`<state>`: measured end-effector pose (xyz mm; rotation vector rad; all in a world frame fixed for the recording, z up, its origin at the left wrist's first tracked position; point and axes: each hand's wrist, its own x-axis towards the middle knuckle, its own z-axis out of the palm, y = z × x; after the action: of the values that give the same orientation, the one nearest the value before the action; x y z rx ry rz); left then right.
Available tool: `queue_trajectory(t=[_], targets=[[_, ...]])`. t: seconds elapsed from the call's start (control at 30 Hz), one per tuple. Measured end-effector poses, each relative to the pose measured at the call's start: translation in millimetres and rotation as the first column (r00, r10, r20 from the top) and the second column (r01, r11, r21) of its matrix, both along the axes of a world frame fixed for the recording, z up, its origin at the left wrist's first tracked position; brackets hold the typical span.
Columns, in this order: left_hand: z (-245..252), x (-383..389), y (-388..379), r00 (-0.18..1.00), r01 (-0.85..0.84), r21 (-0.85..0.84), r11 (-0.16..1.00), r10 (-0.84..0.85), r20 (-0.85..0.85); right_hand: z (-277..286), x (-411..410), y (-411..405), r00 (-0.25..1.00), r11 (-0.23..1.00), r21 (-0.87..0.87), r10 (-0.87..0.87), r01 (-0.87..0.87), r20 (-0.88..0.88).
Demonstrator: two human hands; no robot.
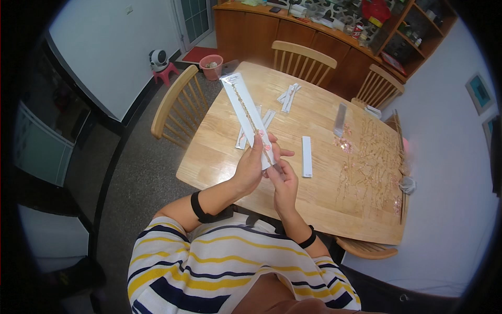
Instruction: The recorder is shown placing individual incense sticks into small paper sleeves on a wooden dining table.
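Observation:
A long white jewelry card (236, 90) with a gold chain bracelet (245, 109) lying along it is held up above the table. Pink flower-like charms (267, 147) sit on the chain near the card's lower end. My left hand (250, 165) grips the card from the left side, thumb on top. At the lower end, my right hand (285, 182) pinches a clear plastic edge, and its fingers touch the card. Beneath the held card, other carded bracelets (269, 117) lie on the wooden table (211, 157), partly hidden.
More packed bracelets (289, 98) lie toward the back. A stack of white cards (306, 157) sits right of my hands, with clear plastic sleeves (340, 119) beyond. Many gold chains (368, 168) and pink charms (345, 145) cover the right side. Wooden chairs (178, 106) surround the table.

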<state>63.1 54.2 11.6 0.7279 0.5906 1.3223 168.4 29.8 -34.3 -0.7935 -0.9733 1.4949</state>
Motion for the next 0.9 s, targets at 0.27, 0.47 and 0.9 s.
queue_trajectory(t=[0.27, 0.47, 0.9], targets=[[-9, 0, -3, 0.998, 0.013, 0.015, 1.000, -0.012, -0.065, 2, 0, -5, 1.000, 1.000, -0.008, -0.020, 0.020, 0.004], [-3, -9, -8, 0.984, 0.089, 0.078, 0.993, -0.076, -0.159, -9, 6, -5, 0.998, 1.000, -0.022, -0.017, 0.016, -0.053], [26, -71, 19, -0.149, 0.599, 0.502, 0.624, 0.703, -0.696, -29, 40, 14, 0.960, 0.973, -0.134, 0.212, -0.189, 0.185]])
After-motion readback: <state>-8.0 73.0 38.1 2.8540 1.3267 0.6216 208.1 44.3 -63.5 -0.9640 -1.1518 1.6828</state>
